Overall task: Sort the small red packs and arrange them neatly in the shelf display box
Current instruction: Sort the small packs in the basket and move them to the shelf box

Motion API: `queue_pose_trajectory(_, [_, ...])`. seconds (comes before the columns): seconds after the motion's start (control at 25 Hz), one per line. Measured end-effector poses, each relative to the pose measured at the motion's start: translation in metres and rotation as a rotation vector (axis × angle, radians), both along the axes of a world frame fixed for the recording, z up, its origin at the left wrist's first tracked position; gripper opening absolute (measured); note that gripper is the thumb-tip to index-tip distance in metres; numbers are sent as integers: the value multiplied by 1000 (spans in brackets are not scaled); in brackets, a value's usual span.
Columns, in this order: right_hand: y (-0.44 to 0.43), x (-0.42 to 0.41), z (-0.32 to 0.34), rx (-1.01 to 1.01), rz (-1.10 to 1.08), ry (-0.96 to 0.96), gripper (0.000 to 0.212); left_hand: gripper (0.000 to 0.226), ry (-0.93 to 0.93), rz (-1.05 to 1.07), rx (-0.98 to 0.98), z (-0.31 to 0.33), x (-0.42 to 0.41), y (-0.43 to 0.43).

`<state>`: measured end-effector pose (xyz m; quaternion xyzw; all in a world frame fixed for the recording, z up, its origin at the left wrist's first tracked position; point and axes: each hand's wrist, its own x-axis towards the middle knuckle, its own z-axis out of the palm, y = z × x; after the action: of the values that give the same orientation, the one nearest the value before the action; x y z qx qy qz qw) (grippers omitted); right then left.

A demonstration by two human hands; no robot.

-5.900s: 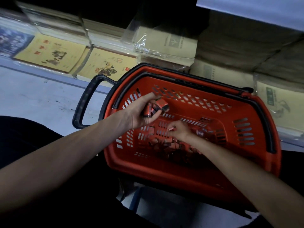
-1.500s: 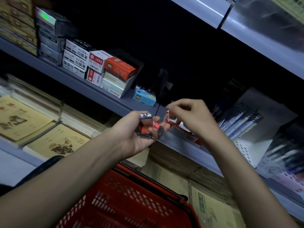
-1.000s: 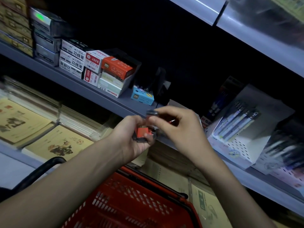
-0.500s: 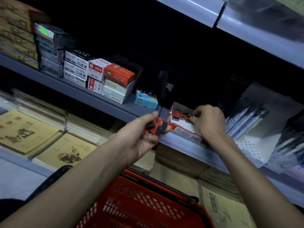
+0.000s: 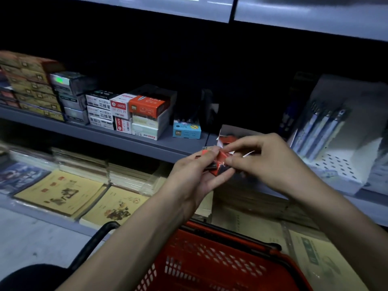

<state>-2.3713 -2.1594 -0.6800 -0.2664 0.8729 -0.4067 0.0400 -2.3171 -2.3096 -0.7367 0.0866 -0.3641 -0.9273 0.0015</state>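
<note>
My left hand (image 5: 196,177) holds a small bunch of red packs (image 5: 218,165) in its curled fingers, in front of the grey shelf edge. My right hand (image 5: 262,159) has come to the bunch, and its thumb and forefinger pinch the top red pack (image 5: 222,156). Just behind both hands stands the white and red shelf display box (image 5: 231,134) on the shelf, mostly hidden by my fingers, with a red pack showing inside. The red basket (image 5: 210,263) sits below my forearms.
Stacked stationery boxes (image 5: 134,114) and a small blue box (image 5: 186,130) stand left of the display box. A white pen display (image 5: 340,148) stands to the right. Notebooks (image 5: 60,192) lie on the lower shelf. Another shelf runs overhead.
My right hand has come back from the display box to my left hand and now pinches another pack. The left hand kept its bunch and stayed nearly still.
</note>
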Motion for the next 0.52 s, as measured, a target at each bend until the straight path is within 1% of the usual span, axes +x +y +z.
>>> queue_pose_trajectory(0.08, [9,-7,3,-12,-50,-55,14,25,-11,23,-31,7,-1,7])
queue_pose_trajectory(0.16, [17,-17,8,-42,-101,-45,10,19,-26,47,-32,13,-4,10])
queue_pose_trajectory(0.2, [22,-24,11,-64,-151,10,11,17,-37,61,-31,17,-6,12])
queue_pose_trajectory(0.24, [26,-32,13,-63,-209,108,13,15,-51,76,-38,19,-9,12])
queue_pose_trajectory(0.32, [27,-49,14,28,-298,351,13,12,-88,97,-67,21,-15,8])
queue_pose_trajectory(0.36, [25,-59,12,87,-322,440,12,12,-104,96,-81,21,-16,6])
queue_pose_trajectory(0.44, [16,-84,0,194,-340,536,10,16,-129,85,-91,21,-20,1])
queue_pose_trajectory(0.52, [1,-105,-9,309,-311,549,11,21,-138,87,-57,20,-22,-3])
